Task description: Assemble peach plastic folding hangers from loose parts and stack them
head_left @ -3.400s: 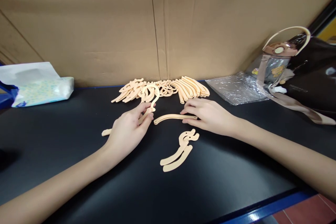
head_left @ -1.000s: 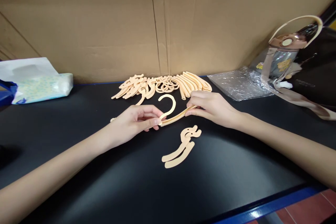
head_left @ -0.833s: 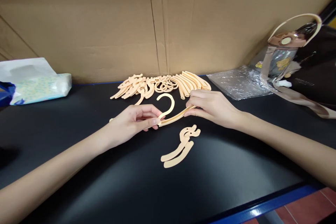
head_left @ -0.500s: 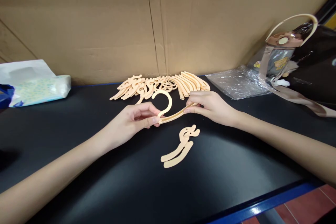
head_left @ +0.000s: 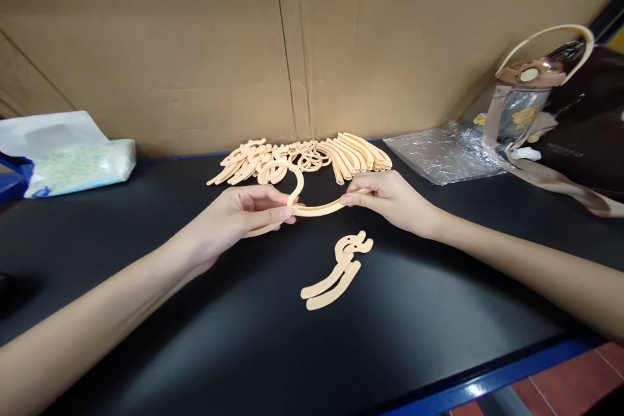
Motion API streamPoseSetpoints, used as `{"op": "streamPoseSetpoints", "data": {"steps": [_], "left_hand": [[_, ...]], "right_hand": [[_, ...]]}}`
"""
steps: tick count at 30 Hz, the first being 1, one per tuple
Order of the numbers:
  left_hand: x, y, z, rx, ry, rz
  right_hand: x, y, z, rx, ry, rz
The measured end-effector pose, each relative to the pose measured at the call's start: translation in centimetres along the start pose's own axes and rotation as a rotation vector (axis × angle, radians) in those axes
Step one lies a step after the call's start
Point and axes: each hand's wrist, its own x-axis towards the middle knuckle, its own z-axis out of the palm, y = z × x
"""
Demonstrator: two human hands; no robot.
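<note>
Between my hands is a beige plastic clothes hanger with a curved arm and a round hook. My left hand pinches it where the hook meets the arms; a second arm sticks out below that hand. The fingers of my right hand are closed on the far end of the right arm. Below, two flat curved beige pieces with notched ends lie side by side on the black table. My fingers hide part of the joint.
Behind my hands lie piles of loose beige parts: notched pieces, hooks and curved arms. A tissue pack is at left. At right are a clear plastic bag, a strapped bottle and a dark bag. Cardboard stands behind.
The hanger has turned in my hands: its hook now leans left, and a second arm shows below my left hand. My right hand keeps its hold on the right arm's end.
</note>
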Motion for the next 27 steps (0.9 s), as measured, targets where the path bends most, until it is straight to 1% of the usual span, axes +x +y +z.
{"op": "streamPoseSetpoints", "data": {"steps": [4, 7, 10, 13, 15, 18, 21, 24, 27], "left_hand": [[0.0, 0.0, 0.0, -0.083, 0.029, 0.007], [-0.2, -0.2, 0.6, -0.097, 0.108, 0.108], [-0.6, -0.5, 1.4, -0.003, 0.162, 0.217], [-0.9, -1.0, 2.0, 0.125, 0.160, 0.252], [-1.1, -1.3, 2.2, 0.196, 0.150, 0.280], [-1.7, -1.8, 2.0, 0.320, 0.153, 0.317], [-2.9, -2.4, 1.5, 0.491, 0.192, 0.322], [-4.3, -3.3, 0.6, 0.613, 0.215, 0.368], [-5.1, -3.8, -0.3, 0.672, 0.242, 0.436]], "right_hand": [[-0.1, 0.0, 0.4, 0.074, 0.015, 0.055], [0.0, 0.1, 0.4, 0.108, 0.060, 0.075], [0.3, 0.1, -0.1, 0.143, 0.146, 0.085], [0.6, 0.1, -1.1, 0.143, 0.210, 0.099], [0.7, 0.2, -1.8, 0.140, 0.215, 0.112], [0.3, 0.9, -2.9, 0.145, 0.176, 0.111], [-1.0, 2.1, -3.6, 0.143, 0.120, 0.136], [-2.5, 2.9, -3.7, 0.133, 0.034, 0.221], [-3.7, 2.7, -3.6, 0.121, -0.076, 0.240]]}}
